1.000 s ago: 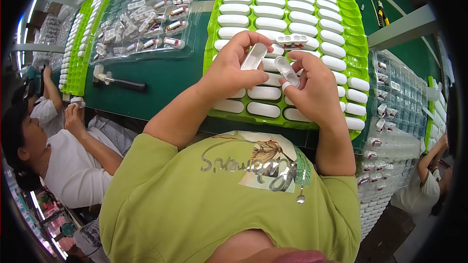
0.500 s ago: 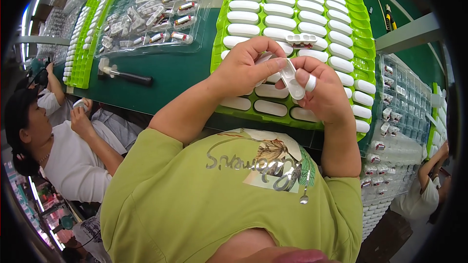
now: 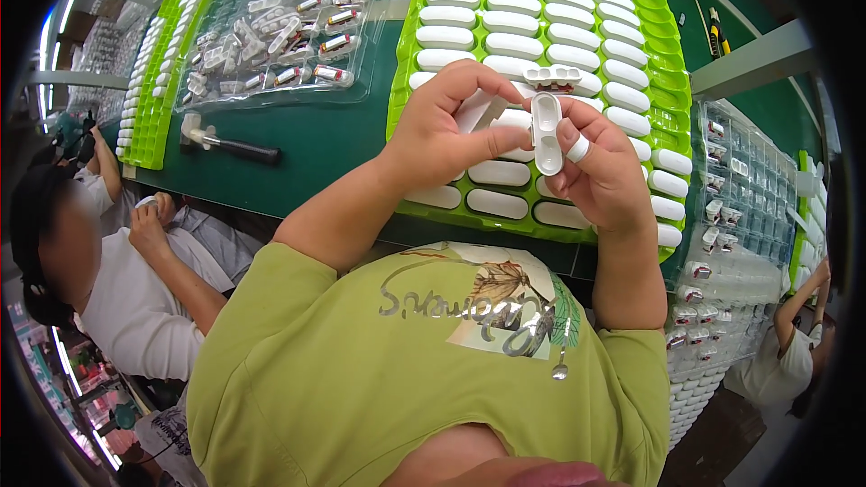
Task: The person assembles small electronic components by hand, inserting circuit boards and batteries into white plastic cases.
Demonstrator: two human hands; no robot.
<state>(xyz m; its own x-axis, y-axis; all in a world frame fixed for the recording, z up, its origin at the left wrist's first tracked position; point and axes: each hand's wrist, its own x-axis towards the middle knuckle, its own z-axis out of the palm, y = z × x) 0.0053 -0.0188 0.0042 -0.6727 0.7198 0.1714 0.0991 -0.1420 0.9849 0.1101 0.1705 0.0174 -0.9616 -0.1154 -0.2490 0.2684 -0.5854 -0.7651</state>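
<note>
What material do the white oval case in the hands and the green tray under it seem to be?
White oval case: likely moulded plastic, smooth and slightly glossy, with rounded edges and soft highlights. Green tray: probably thin formed plastic, shiny, with pressed pockets and a wavy rim.

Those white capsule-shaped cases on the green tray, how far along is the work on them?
Done: most slots of the green tray hold closed white cases. In hand: both hands, left hand and right hand, hold one open case. Left: loose parts in the clear tray.
</note>
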